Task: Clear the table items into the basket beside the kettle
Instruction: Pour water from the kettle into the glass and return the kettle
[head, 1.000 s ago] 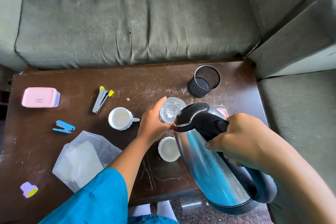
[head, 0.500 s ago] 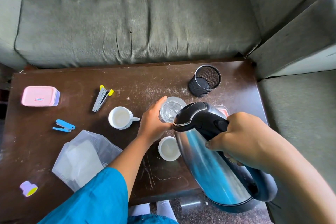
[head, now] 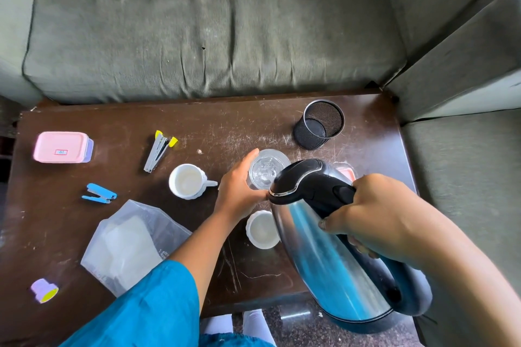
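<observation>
The kettle occupied the lower right of the frame, tilted with its spout end toward a clear glass at the centre of the table. The right hand was wrapped tight around the black handle; the steel body looked rigid, smooth and, judged by its bulk, heavy if filled — the handle was the only sound place to grip it. The left hand was curled around the glass, steadying it on its saucer. The glass appeared fragile and slick, best taken low around the wall.

The mesh basket stood upright in the upper right of the table, apart from the kettle. Two white cups sat near the glass — stiff, breakable. Toward the left lay a silver stapler, a blue stapler, a pink box and a limp plastic bag, all apparently light.
</observation>
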{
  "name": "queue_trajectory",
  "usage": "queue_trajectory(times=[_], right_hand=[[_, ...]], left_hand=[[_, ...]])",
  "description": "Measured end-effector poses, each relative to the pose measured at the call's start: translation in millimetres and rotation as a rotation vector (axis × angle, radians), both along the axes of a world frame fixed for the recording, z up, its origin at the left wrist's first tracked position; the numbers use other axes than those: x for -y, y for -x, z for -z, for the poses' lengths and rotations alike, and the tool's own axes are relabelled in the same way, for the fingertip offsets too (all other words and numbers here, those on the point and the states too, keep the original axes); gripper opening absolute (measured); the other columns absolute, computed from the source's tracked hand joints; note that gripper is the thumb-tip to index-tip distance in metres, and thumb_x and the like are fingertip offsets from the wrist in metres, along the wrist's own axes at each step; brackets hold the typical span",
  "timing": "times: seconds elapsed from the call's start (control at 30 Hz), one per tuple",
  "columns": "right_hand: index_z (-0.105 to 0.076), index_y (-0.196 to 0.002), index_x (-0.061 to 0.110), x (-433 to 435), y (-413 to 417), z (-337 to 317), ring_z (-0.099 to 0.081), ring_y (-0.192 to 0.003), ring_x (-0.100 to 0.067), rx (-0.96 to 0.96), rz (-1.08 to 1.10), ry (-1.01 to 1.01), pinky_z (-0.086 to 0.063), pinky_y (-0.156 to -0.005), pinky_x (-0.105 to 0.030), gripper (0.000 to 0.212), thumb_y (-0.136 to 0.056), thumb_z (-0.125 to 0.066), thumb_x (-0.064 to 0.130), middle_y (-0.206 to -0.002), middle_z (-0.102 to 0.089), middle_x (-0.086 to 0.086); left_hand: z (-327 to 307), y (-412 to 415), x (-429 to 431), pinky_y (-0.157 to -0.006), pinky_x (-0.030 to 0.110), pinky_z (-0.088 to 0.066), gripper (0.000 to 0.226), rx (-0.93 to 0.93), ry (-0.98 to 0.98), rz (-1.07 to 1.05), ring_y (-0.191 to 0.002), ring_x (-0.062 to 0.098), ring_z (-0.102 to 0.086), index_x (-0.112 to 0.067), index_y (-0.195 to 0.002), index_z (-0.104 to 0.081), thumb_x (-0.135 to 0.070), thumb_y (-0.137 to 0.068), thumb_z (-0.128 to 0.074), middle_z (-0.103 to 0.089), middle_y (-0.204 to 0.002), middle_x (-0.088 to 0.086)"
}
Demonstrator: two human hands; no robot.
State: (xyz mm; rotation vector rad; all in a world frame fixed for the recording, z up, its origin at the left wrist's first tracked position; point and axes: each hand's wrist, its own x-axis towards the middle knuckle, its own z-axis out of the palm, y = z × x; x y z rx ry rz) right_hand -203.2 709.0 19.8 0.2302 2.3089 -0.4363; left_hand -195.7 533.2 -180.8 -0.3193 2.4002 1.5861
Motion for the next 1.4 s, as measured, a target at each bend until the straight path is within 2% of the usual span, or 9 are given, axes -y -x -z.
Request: queue_trajectory(times=[0.07, 0.37, 0.63, 0.83, 1.0, 1.13, 1.27, 1.4], right_hand=[[-0.053, -0.084, 0.002, 0.3, -0.4, 0.4, -0.059, -0.057, -0.027, -0.001, -0.002, -0.002, -0.055, -0.059, -0.038, 0.052, -0.053, -0.068, 0.04, -0.07, -0.062, -0.016], [-0.054, -0.083, 0.003, 0.6, 0.3, 0.1, -0.059, -0.056, -0.027, -0.006, -0.006, -0.008, -0.055, -0.058, -0.037, 0.049, -0.054, -0.069, 0.039, -0.068, -0.063, -0.015], [-0.054, -0.084, 0.005, 0.3, -0.6, 0.0, -0.063, -0.063, -0.03, -0.006, 0.001, -0.002, -0.057, -0.06, -0.04, 0.051, -0.051, -0.069, 0.041, -0.072, -0.063, -0.016], [-0.054, -0.082, 0.004, 0.9, 0.8, -0.2, -0.062, -0.062, -0.031, -0.005, 0.007, 0.005, -0.056, -0.061, -0.04, 0.051, -0.052, -0.07, 0.041, -0.072, -0.063, -0.017], [-0.056, -0.072, 0.005, 1.9, 2.3, -2.4, -0.06, -0.058, -0.03, -0.015, 0.002, 0.003, -0.054, -0.059, -0.039, 0.04, -0.055, -0.072, 0.038, -0.068, -0.063, -0.016], [-0.056, -0.073, 0.006, 1.7, 3.2, -2.8, -0.059, -0.058, -0.028, -0.019, -0.008, -0.002, -0.055, -0.06, -0.038, 0.04, -0.058, -0.074, 0.038, -0.068, -0.062, -0.016], [-0.055, -0.065, 0.008, 1.7, 3.6, -2.8, -0.058, -0.055, -0.028, -0.016, -0.017, -0.007, -0.054, -0.059, -0.037, 0.034, -0.059, -0.074, 0.036, -0.064, -0.062, -0.014], [-0.057, -0.067, 0.007, 1.0, 3.4, -3.2, -0.058, -0.054, -0.028, -0.015, -0.011, 0.0, -0.055, -0.059, -0.038, 0.034, -0.058, -0.074, 0.035, -0.064, -0.063, -0.015]], left_hand=[[0.2, -0.3, 0.0, -0.104, 0.034, -0.041, 0.086, 0.005, -0.003, -0.011, -0.122, 0.004, -0.046, -0.03, -0.136, -0.04, -0.042, -0.058, -0.073, -0.049, -0.138, -0.009], [-1.2, -0.9, -0.3, -0.102, 0.032, -0.042, 0.086, 0.002, 0.003, -0.007, -0.122, 0.005, -0.047, -0.03, -0.136, -0.039, -0.043, -0.058, -0.074, -0.05, -0.136, -0.008], [-1.3, -0.9, -0.7, -0.104, 0.038, -0.042, 0.093, 0.019, -0.009, -0.014, -0.124, 0.005, -0.046, -0.03, -0.136, -0.039, -0.049, -0.052, -0.073, -0.049, -0.138, -0.007], [-2.0, -0.7, -0.5, -0.102, 0.039, -0.044, 0.091, 0.027, -0.007, -0.023, -0.122, 0.006, -0.049, -0.03, -0.135, -0.04, -0.046, -0.053, -0.074, -0.051, -0.136, -0.007], [-2.8, 0.1, 0.1, -0.102, 0.037, -0.043, 0.091, 0.025, 0.021, -0.006, -0.123, 0.008, -0.049, -0.029, -0.136, -0.039, -0.045, -0.054, -0.076, -0.051, -0.136, -0.007], [-3.6, 0.2, 0.0, -0.103, 0.038, -0.042, 0.093, 0.031, 0.006, -0.009, -0.124, 0.008, -0.048, -0.027, -0.136, -0.04, -0.044, -0.053, -0.078, -0.051, -0.137, -0.006], [-4.7, -0.6, -0.5, -0.103, 0.038, -0.043, 0.095, 0.041, 0.001, -0.017, -0.123, 0.008, -0.048, -0.028, -0.136, -0.039, -0.045, -0.051, -0.078, -0.051, -0.136, -0.007], [-5.1, -0.9, -0.8, -0.103, 0.04, -0.043, 0.095, 0.047, -0.008, -0.02, -0.124, 0.01, -0.048, -0.028, -0.136, -0.04, -0.042, -0.051, -0.079, -0.051, -0.137, -0.005]])
